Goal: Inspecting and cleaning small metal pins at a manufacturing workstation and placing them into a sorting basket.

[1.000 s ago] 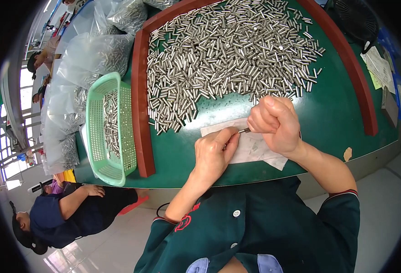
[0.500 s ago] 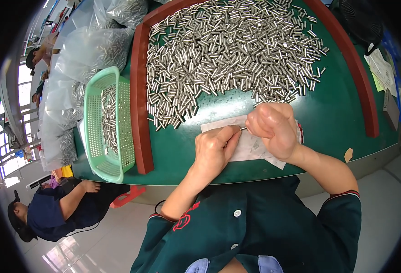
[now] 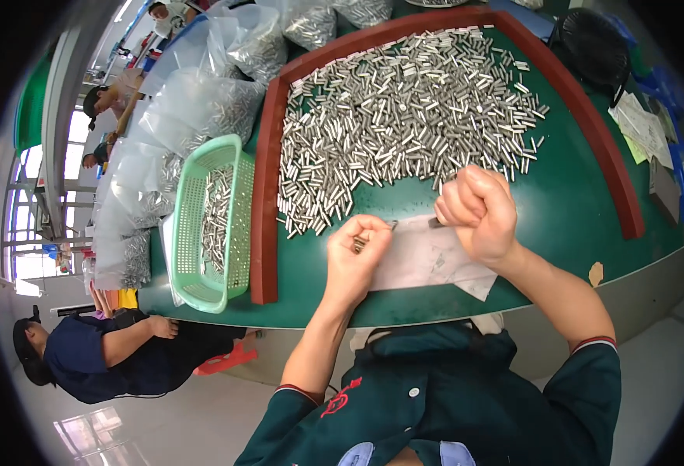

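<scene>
My left hand (image 3: 355, 260) is closed above the left part of a white cloth or paper sheet (image 3: 413, 272). Short metal pins (image 3: 360, 245) show inside its curled fingers, and a small tip sticks out at the thumb and forefinger. My right hand (image 3: 478, 216) makes a fist above the sheet's right side. By its fingers a small dark end (image 3: 435, 223) pokes out; what it belongs to is hidden. A gap separates the two hands. Beyond them a broad heap of shiny metal pins (image 3: 404, 109) covers the green bench top.
Dark red rails (image 3: 264, 233) frame the heap. Left of them stands a light green plastic basket (image 3: 237, 256) holding more pins. Clear bags of pins (image 3: 179, 113) line the far left. A black fan (image 3: 590, 43) and papers (image 3: 641, 124) lie right. Another person (image 3: 101, 349) sits at left.
My hands have drawn apart; the pin between them is no longer seen there. More of the dark end at my right hand shows. The whole view has shifted, revealing more of the bench's far side.
</scene>
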Action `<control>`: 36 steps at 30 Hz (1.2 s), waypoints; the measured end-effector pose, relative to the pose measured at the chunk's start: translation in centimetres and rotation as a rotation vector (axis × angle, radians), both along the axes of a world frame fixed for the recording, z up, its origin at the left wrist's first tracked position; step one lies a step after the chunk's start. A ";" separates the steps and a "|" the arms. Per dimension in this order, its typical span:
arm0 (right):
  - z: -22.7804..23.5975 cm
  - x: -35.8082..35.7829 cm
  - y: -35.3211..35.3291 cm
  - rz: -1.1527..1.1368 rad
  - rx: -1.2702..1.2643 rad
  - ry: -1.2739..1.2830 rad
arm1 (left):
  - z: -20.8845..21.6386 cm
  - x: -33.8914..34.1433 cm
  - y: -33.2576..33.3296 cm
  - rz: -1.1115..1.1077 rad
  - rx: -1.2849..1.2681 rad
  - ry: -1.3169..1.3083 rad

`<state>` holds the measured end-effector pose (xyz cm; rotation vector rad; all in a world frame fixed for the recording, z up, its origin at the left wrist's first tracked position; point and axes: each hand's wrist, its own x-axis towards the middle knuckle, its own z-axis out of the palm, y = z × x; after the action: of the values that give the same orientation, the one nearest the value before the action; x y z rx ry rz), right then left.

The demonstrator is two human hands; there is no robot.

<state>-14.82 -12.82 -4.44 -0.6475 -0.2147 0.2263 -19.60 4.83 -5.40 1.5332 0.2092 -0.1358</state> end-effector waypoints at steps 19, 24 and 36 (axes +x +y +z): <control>-0.5 -1.3 1.0 -0.021 -0.123 -0.213 | 0.0 0.2 2.5 -0.034 -0.820 0.205; -0.7 -2.0 0.9 -0.115 -0.299 -0.372 | 3.7 -0.8 6.6 0.067 -0.498 -0.175; -0.5 -2.7 1.1 -0.163 -0.449 -0.581 | 8.1 1.5 21.3 0.563 0.742 -0.454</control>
<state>-17.50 -11.72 -4.89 -1.1661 -0.6781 -0.0833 -18.15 26.17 2.68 2.1191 0.3402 0.8110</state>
